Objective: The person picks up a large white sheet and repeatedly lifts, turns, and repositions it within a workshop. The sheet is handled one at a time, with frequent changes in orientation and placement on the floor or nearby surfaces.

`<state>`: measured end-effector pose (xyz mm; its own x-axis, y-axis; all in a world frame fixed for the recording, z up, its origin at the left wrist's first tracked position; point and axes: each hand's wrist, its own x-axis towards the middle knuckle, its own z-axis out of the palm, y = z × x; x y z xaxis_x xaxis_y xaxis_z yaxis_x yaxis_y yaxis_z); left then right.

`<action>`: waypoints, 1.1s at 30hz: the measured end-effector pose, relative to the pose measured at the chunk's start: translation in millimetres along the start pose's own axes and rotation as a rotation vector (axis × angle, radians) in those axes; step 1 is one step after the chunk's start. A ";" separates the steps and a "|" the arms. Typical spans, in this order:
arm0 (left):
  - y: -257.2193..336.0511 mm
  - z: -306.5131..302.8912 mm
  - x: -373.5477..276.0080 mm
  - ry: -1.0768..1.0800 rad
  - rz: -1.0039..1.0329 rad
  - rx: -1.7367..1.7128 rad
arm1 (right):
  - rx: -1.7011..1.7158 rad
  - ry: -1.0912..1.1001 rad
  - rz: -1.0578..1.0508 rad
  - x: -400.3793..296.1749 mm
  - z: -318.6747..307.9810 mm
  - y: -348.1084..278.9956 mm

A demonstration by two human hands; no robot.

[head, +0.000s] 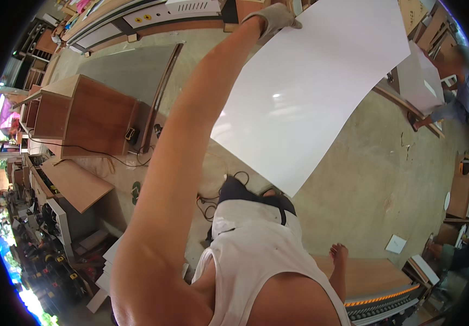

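A large glossy white sheet slants across the upper middle, one corner hanging near my feet. My left hand, in a pale work glove, is shut on the sheet's far left edge with the arm stretched out. My right hand is bare and hangs low at my right side, its fingers loosely bent and nothing seen in them. Close by it is a wood-faced panel over a machine with an orange strip and a row of rollers.
A brown wooden cabinet stands at left, a tape measure by it. Cables lie on the concrete floor near my feet. A person works at far right beside a white panel. Another person is lower right.
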<state>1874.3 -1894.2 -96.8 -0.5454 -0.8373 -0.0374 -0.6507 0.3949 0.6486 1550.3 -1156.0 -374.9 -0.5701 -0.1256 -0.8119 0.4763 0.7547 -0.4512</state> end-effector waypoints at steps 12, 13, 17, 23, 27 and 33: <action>-4.1 29.9 71.5 0.067 0.596 0.385 | -0.174 -0.071 -0.109 -122.6 229.4 10.8; -8.1 36.0 79.1 0.110 0.566 0.249 | -0.054 -0.082 -0.123 -142.3 252.1 7.7; -6.1 68.1 70.5 0.074 0.412 -0.148 | 0.212 -0.079 -0.268 -253.9 371.3 -14.9; -12.7 52.7 79.8 0.063 0.325 -0.210 | 0.116 -0.339 -0.260 -328.0 528.8 -88.9; -31.2 62.3 111.1 -0.004 0.337 -0.062 | 0.349 -0.484 -0.173 -307.5 586.1 -89.5; -58.4 18.2 73.9 -0.355 0.070 -0.690 | 0.655 -0.515 -0.114 -283.0 604.8 -98.4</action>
<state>1862.4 -1972.2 -151.3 -0.7858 -0.6015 -0.1443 -0.1957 0.0204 0.9805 2069.6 -1584.2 -324.7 -0.3374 -0.5765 -0.7442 0.8171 0.2132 -0.5356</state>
